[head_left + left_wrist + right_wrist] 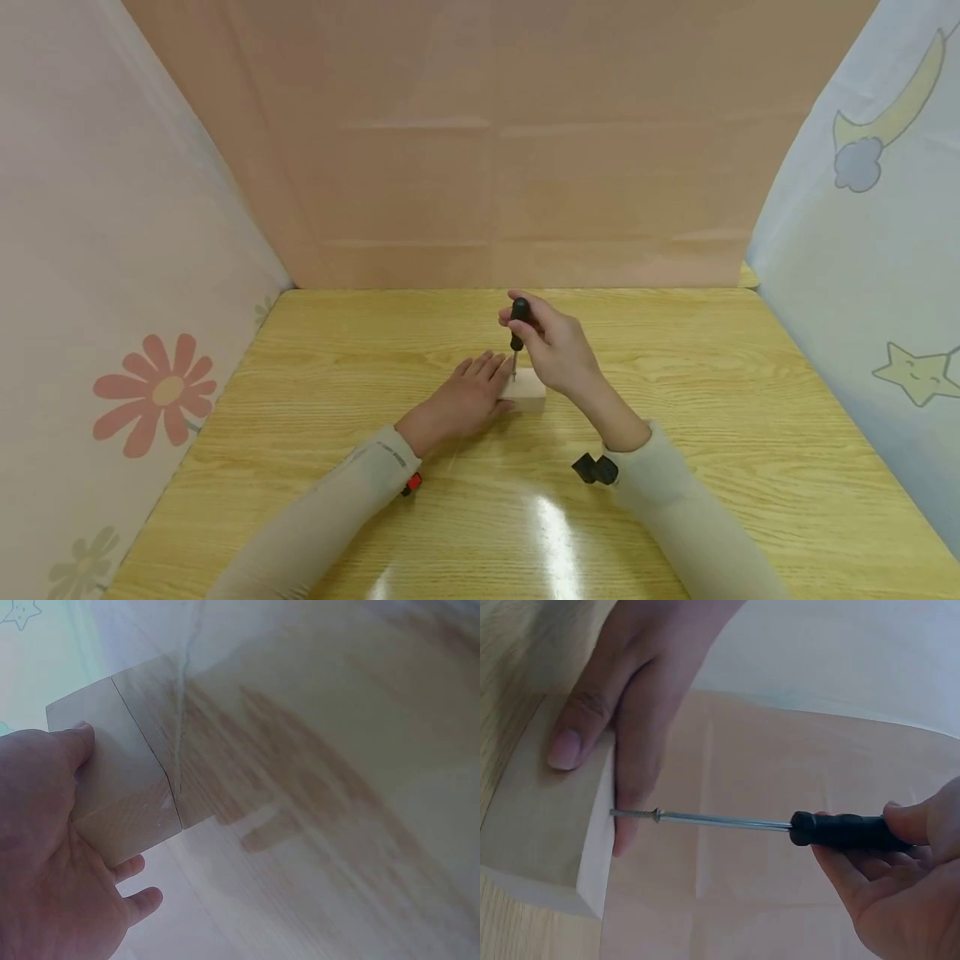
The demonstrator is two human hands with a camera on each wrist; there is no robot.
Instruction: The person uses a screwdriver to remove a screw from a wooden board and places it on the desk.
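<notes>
A pale wooden block [527, 387] lies on the table around the middle. My left hand [463, 402] holds it from the left, its thumb against the near side and its fingers over the top, as the right wrist view also shows. A screw [635, 814] stands upright on the block's top face, its point at the wood. The tip of a black-handled screwdriver [844, 831] meets the screw head, with shaft and screw nearly in line. My right hand [564, 357] grips the handle between thumb and fingers, above and to the right of the block.
The wood-grain table [675, 367] is backed by a plain peach sheet [487, 167]. Patterned cloth walls close off the left [90, 250] and right [847, 275]. A black device [596, 469] sits at the right cuff, a small red and black one [412, 483] at the left.
</notes>
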